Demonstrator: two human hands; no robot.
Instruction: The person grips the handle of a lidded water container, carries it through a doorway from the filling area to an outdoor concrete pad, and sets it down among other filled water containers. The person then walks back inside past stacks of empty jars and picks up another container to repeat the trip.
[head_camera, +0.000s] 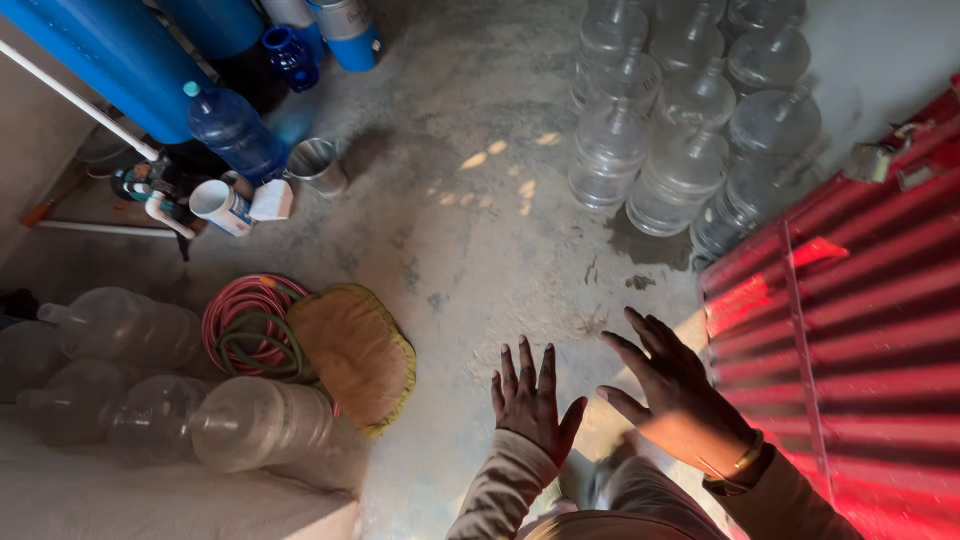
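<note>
1. Head view looks down on a bare concrete floor (480, 230), the largest thing in sight, with a wide open patch in the middle where nothing stands.
2. Red ribbed metal door (860, 340) fills the right side; its long edge runs from lower middle up toward the top right corner, and it lies just beside the right hand.
3. Blue tanks (120, 60) stand along the upper left edge, with a white pipe (80, 100) crossing in front of them.
4. Cluster of clear empty jugs (690, 120) stands upright at the top right, well apart from both hands, across the open floor and straight ahead of the right hand.
5. More clear jugs (150, 390) lie on their sides at the lower left, long axes roughly left to right, caps toward the left; they are near the left hand's side but apart from it.
6. Yellow-brown mat (355, 355) and a coiled red and green hose (250, 325) lie between the lying jugs and the left hand.
7. Blue bottle (235, 130), a metal cup (315, 165) and a white mug (220, 205) sit by the tanks.
8. Right hand (675, 395) is spread open, palm down, holding nothing, close to the door's edge.
9. Left hand (530, 400) is likewise open with fingers splayed, empty, over bare floor just beside the right hand.
</note>
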